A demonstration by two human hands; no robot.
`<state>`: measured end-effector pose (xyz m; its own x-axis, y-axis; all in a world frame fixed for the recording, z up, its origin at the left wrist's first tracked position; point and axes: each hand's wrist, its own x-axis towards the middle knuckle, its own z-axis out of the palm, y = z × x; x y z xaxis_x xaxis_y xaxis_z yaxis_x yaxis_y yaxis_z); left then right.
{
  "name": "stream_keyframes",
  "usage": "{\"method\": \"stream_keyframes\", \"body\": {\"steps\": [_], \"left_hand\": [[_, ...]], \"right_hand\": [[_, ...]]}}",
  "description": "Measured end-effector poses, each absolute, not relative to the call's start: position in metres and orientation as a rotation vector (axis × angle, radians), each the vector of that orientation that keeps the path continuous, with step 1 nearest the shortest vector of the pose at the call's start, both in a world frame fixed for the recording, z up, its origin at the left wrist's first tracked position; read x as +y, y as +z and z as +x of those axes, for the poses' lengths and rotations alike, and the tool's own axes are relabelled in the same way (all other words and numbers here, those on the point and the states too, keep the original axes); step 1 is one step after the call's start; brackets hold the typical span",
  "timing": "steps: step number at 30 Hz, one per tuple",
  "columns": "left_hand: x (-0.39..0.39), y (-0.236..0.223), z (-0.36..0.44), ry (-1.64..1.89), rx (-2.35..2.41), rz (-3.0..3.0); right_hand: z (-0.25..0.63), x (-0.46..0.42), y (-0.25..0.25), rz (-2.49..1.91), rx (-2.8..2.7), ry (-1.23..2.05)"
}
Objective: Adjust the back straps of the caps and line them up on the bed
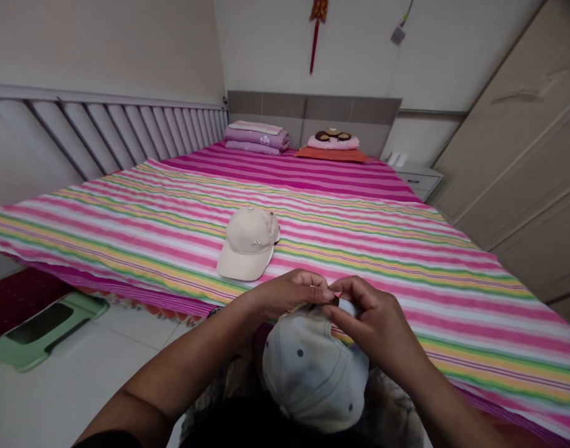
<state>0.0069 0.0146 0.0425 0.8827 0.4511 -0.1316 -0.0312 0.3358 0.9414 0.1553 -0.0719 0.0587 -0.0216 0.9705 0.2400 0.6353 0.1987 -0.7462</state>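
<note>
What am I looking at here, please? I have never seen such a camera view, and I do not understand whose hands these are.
This picture comes from a camera worn on a person's head, looking forward and down, so the two bare arms are that person's own. The left hand and the right hand together hold a pale blue cap at its back edge, pinching a small dark part. Beyond them, a beige cap lies on the striped bedsheet of a bed.
</note>
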Motion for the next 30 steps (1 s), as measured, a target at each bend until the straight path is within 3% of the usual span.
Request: {"method": "stream_keyframes", "body": {"steps": [3, 9, 30], "left_hand": [[0.015, 0.041, 0.004, 0.339, 0.412, 1.262], [0.017, 0.036, 0.000, 0.332, 0.429, 1.288], [0.030, 0.043, 0.004, 0.440, 0.453, 1.130]], "right_hand": [[0.154, -0.074, 0.060, -1.543, -1.839, 0.375], [0.153, -0.075, 0.061, -1.540, -1.885, 0.330], [0.159, -0.059, 0.062, -1.435, -1.687, 0.809]]}}
